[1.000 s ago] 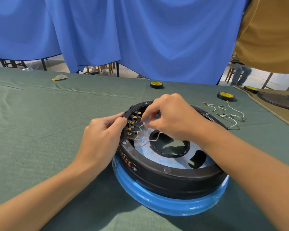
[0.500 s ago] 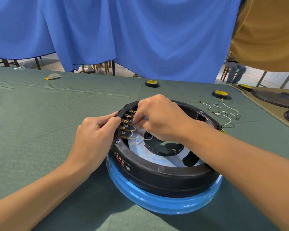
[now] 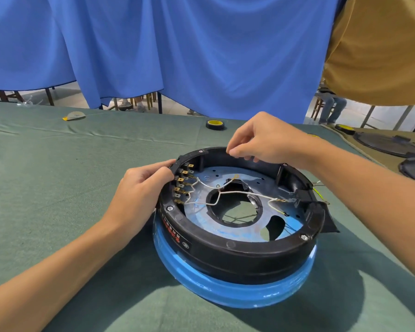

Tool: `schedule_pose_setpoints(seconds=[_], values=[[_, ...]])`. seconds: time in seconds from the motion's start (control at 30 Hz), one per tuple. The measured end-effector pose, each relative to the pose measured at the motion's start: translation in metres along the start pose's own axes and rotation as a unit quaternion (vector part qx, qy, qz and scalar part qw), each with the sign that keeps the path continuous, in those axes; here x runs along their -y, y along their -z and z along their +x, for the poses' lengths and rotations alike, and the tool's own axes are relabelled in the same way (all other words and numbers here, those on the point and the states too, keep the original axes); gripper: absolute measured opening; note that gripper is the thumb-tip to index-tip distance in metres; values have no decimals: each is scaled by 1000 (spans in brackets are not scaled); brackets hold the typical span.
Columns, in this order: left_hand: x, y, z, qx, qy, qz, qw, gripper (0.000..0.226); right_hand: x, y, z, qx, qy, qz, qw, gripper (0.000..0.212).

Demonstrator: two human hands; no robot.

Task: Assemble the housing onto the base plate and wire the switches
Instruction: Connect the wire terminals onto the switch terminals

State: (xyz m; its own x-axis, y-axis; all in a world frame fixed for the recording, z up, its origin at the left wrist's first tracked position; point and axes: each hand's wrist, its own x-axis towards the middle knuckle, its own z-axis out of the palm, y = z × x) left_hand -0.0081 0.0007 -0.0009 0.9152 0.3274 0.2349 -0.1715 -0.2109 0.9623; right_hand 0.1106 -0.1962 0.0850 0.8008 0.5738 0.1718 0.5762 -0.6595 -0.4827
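Housing [image 3: 225,250]: black ring seated over the base plate [image 3: 240,232]. The pair stands on a blue rim [image 3: 225,291] on the green table cloth [image 3: 58,188], directly in front of the person.
Head view, step in hand: judged to be wiring the switches. White wires [image 3: 237,192] run from the switch terminals [image 3: 181,185] on the left inner wall, across the plate's central hole, toward the black socket [image 3: 304,197] at the right.
Loose end: one ring lug [image 3: 236,176] lies on the plate beyond the hole, apparently not yet fastened.
Doing it well: steady the ring at the terminal bank and push each connector square onto its tab until it seats. Lay the slack flat on the plate, away from the ragged edge round the hole.
Left hand [image 3: 141,188]: fingers and thumb curl round the housing rim just beside the terminals, bracing it. The forearm comes in from the lower left.
Right hand [image 3: 266,140]: raised over the far rim with the wrist arched. Thumb and forefinger tips are together and the other fingers loosely curled. Whether anything lies in the pinch cannot be told.
Risk: a bent tab if a connector goes on at an angle.
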Motion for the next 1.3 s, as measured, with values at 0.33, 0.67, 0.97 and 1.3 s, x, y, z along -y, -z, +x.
schedule_pose_setpoints(seconds=[0.33, 0.67, 0.97, 1.3], values=[[-2, -5, -1, 8, -26, -14, 1000, 35, 14, -21, 3, 86, 86, -72, 990, 9], [4, -2, 2, 22, -46, -16, 999, 32, 26, -30, 9, 105, 124, -47, 986, 10], [9, -1, 5, 28, -57, -7, 998, 33, 25, -37, 8, 87, 125, -51, 987, 6], [10, 0, 6, 37, -58, -4, 998, 34, 24, -45, 3, 75, 63, -36, 995, 13]])
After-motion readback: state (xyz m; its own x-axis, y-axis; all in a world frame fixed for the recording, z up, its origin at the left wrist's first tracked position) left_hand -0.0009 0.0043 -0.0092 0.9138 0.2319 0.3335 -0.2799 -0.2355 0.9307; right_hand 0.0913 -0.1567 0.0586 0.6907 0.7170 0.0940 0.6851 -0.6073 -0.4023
